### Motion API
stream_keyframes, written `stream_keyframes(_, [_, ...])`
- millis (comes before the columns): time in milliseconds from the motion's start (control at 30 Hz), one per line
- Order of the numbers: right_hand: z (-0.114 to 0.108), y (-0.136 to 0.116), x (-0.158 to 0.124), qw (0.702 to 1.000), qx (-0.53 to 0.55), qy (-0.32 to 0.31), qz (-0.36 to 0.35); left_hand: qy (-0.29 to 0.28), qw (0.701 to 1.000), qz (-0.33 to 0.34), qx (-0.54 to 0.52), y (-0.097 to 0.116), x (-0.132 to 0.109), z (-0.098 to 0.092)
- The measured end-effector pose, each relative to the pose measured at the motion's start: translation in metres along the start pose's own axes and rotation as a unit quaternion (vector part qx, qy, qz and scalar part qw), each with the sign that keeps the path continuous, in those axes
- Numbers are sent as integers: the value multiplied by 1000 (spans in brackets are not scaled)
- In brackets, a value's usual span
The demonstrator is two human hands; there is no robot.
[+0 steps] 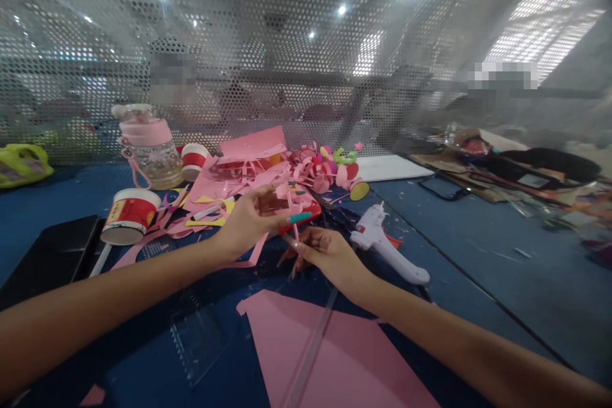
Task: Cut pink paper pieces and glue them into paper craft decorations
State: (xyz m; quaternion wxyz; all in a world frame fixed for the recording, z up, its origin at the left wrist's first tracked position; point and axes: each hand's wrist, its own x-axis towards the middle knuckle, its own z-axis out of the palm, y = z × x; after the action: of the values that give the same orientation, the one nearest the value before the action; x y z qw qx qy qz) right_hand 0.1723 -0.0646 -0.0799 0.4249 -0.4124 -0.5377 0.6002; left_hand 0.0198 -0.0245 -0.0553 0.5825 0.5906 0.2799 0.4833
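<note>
My left hand (251, 220) is closed, its fingers pinching a thin pink paper strip (291, 207) over a red-handled tool (306, 217) that lies under the fingertips. My right hand (325, 254) sits just below it, palm up, fingers curled round the lower end of the same strip. Both hands hover over a blue table (478, 248). A large pink paper sheet (335, 357) lies in front of me with a clear ruler (310, 350) across it.
A white glue gun (387, 245) lies right of my hands. Pink paper scraps and small paper flowers (320, 169) pile up behind them. Two red and white paper cups (129, 213), a pink-lidded bottle (150, 146), a black tablet (48, 255) and a perforated screen (287, 44) surround the area.
</note>
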Motion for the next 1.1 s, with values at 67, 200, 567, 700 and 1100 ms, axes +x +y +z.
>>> stream_keyframes(67, [0,0,0,1000,-3,0,0,-5,1000,4,-17,2,-1,1])
stream_keyframes(200, [-1,1,-1,1000,-13,-1,-5,4,999,3,-46,2,-1,1])
stream_keyframes(567, [-3,3,1,1000,-1,-11,-9,63,993,4,-98,-3,2,-2])
stream_keyframes(700, [-5,5,1,1000,-13,-20,-11,29,988,12,-150,-6,5,-3])
stream_keyframes(1100, [-6,4,1,999,-32,-29,-1,43,982,12,-182,-9,10,-10])
